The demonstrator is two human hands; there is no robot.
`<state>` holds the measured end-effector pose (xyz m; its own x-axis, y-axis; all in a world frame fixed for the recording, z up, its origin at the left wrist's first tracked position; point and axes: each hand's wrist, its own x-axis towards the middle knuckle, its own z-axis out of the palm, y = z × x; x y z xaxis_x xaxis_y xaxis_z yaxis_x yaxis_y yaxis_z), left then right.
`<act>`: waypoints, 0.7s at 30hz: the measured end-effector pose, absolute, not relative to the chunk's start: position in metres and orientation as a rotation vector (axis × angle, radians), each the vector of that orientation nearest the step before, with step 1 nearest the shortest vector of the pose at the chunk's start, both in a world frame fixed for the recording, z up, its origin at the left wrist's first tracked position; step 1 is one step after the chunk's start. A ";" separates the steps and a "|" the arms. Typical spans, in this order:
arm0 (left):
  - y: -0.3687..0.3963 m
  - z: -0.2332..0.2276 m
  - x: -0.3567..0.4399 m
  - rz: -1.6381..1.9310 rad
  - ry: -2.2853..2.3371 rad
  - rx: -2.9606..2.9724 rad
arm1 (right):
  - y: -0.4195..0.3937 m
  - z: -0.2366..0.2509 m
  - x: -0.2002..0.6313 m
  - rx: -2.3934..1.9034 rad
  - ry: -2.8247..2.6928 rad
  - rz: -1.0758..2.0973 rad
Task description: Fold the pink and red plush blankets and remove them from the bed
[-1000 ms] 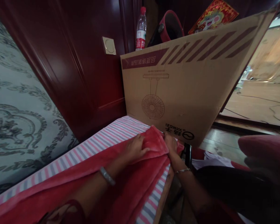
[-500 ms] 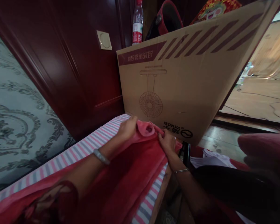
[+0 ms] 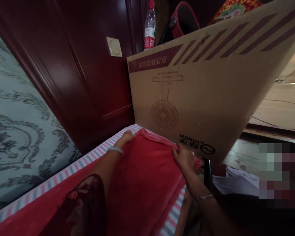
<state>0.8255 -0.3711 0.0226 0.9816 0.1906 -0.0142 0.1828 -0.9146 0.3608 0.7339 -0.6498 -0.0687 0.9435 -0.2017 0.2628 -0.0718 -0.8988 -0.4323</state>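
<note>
A red plush cloth (image 3: 147, 173) lies lengthwise over a striped pink, grey and white cover (image 3: 50, 182). Its far edge is rolled into a lighter pink-red fold, which runs between my two hands. My left hand (image 3: 126, 137), with a pale bangle at the wrist, pinches the far left corner of this edge. At the right end, the fingers of my right hand (image 3: 185, 159) are closed on the same edge, and a bit of cloth sticks out beyond them. The cloth between the hands lies fairly flat.
Beyond the far edge stands a large cardboard box (image 3: 211, 85); a red-capped bottle (image 3: 149, 28) rises behind it. A dark red panel (image 3: 88, 68) with a switch (image 3: 114, 47) and a patterned wall (image 3: 17, 124) border the left. White fabric (image 3: 238, 180) lies low at right.
My hands have moved apart, the left one leftward along the edge. The bunched roll between them has spread out into a longer, flatter fold.
</note>
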 end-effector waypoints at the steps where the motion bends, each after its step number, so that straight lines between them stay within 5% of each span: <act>1: -0.364 0.016 0.828 -0.012 0.292 2.763 | -0.650 -0.068 0.734 -2.680 0.202 -0.406; 21: -0.372 -0.014 0.856 0.009 0.263 2.792 | -0.651 -0.070 0.736 -2.663 0.233 -0.446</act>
